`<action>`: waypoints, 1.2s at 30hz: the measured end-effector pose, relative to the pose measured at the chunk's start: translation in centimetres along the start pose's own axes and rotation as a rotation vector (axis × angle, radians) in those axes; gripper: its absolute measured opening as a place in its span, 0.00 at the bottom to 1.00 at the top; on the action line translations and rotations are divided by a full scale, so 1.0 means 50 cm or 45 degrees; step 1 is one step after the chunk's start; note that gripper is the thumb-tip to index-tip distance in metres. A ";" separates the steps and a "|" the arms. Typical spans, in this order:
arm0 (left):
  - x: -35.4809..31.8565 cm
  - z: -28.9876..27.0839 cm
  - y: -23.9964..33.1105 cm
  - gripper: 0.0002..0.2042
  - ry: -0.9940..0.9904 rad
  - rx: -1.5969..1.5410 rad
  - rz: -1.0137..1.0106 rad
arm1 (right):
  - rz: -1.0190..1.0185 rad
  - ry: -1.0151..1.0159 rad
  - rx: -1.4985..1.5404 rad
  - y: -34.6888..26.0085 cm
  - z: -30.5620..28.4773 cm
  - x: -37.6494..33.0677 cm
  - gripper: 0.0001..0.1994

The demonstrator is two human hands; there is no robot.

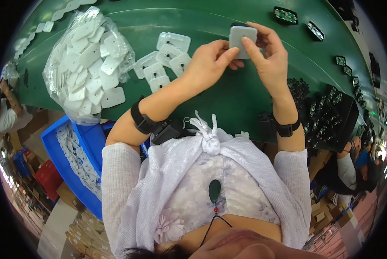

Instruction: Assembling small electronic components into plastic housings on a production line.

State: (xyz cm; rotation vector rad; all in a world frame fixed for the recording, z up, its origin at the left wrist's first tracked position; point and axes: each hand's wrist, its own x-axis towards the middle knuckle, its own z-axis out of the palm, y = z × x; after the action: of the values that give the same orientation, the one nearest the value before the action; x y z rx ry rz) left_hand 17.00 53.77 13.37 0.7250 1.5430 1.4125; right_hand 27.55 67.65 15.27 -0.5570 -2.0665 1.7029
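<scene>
Over the green work table I hold a white rounded-rectangular plastic cover point(236, 37) upright, with a black part showing behind its top edge. My left hand point(210, 62) pinches its lower left side between thumb and fingers. My right hand point(272, 58) grips the right side, its thumb pressed on the white face and its fingers behind. What lies behind the cover is mostly hidden. To the left of my hands, several white covers point(174, 42) with small black pieces on them lie loose on the table.
A clear plastic bag point(52, 77) full of white covers lies at the left, above a blue bin point(57, 157) of white parts. Black casings with circuit boards point(285, 16) sit far right. Small black parts point(298, 88) lie beside a black tray point(351, 118). Co-workers point(347, 170) sit at both sides.
</scene>
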 end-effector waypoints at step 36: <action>0.046 -0.197 -0.054 0.08 0.516 1.647 0.262 | 0.128 -0.173 -1.827 0.046 -0.159 0.215 0.25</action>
State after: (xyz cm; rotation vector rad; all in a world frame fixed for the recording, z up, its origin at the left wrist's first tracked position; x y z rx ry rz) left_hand 7.62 50.88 9.72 1.4016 2.7616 0.5234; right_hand 22.97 80.40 15.00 -0.9057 -3.1197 -0.0223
